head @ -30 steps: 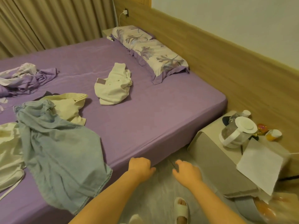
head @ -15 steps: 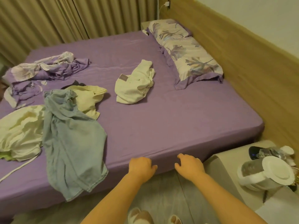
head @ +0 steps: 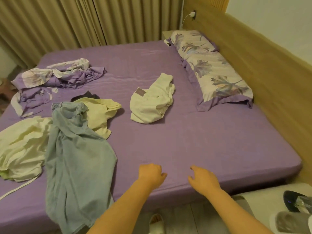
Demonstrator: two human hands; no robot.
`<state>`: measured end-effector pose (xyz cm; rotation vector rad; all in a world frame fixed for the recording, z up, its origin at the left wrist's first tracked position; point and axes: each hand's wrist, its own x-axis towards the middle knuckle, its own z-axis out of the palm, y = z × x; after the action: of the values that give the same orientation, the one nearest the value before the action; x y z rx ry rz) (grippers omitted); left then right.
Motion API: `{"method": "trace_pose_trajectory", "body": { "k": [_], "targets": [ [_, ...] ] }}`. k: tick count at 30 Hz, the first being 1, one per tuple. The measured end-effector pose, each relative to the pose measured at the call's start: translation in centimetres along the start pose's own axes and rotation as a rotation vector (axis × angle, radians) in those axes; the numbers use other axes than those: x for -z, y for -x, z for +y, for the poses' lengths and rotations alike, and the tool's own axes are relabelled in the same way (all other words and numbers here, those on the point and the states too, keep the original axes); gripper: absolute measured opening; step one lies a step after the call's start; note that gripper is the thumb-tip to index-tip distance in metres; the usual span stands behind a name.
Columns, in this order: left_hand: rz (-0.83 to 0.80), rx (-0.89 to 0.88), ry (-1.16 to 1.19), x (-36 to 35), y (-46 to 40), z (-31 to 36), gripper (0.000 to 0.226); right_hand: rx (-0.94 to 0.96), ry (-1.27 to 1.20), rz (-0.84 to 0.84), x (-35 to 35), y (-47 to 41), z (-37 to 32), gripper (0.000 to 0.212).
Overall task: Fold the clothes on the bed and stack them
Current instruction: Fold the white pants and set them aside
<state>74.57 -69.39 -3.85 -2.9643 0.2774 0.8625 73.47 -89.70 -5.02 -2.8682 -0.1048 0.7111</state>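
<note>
Both your hands hover over the near edge of the bed [head: 211, 132], holding nothing: left hand [head: 150, 174] loosely curled, right hand [head: 203, 180] with fingers slack and slightly spread. The blue garment [head: 76, 157] lies just left, white garment [head: 152, 102] farther back.

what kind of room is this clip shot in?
Most likely a bedroom, home or hotel. A large bed in a purple sheet fills the view, with floral pillows against a wooden headboard, pleated curtains behind, and loose clothes such as a blue garment on it.
</note>
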Motion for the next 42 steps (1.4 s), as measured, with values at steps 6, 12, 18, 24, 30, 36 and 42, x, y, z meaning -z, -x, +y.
{"method": "trace_pose_trajectory", "body": {
  "k": [6, 12, 18, 24, 30, 36, 42],
  "targets": [
    [0.006, -0.005, -0.035, 2.4, -3.5, -0.9, 0.047, -0.018, 0.024, 0.000, 1.7, -3.6, -1.3, 0.047],
    [-0.019, 0.042, 0.001, 2.9, -6.3, -1.4, 0.047, 0.031, 0.060, -0.030, 2.7, -7.6, -1.1, 0.047],
    [-0.099, 0.152, 0.077, 4.4, -8.9, -1.2, 0.047, 0.114, 0.078, -0.082, 4.3, -12.5, 0.3, 0.046],
    [-0.097, 0.226, 0.171, 6.4, -13.2, 0.7, 0.049, 0.173, 0.026, -0.190, 6.0, -17.5, 4.5, 0.047],
    [-0.085, 0.298, 0.209, 7.6, -15.0, 0.8, 0.047, 0.169, 0.077, -0.259, 7.8, -22.1, 6.2, 0.049],
    [-0.034, 0.322, 0.184, 10.8, -19.0, -2.3, 0.047, 0.226, 0.034, -0.198, 11.2, -28.6, 2.2, 0.048],
    [-0.031, 0.282, 0.191, 12.7, -24.6, -6.0, 0.048, 0.192, 0.031, -0.202, 12.4, -34.2, -1.2, 0.049]
  ]
}}
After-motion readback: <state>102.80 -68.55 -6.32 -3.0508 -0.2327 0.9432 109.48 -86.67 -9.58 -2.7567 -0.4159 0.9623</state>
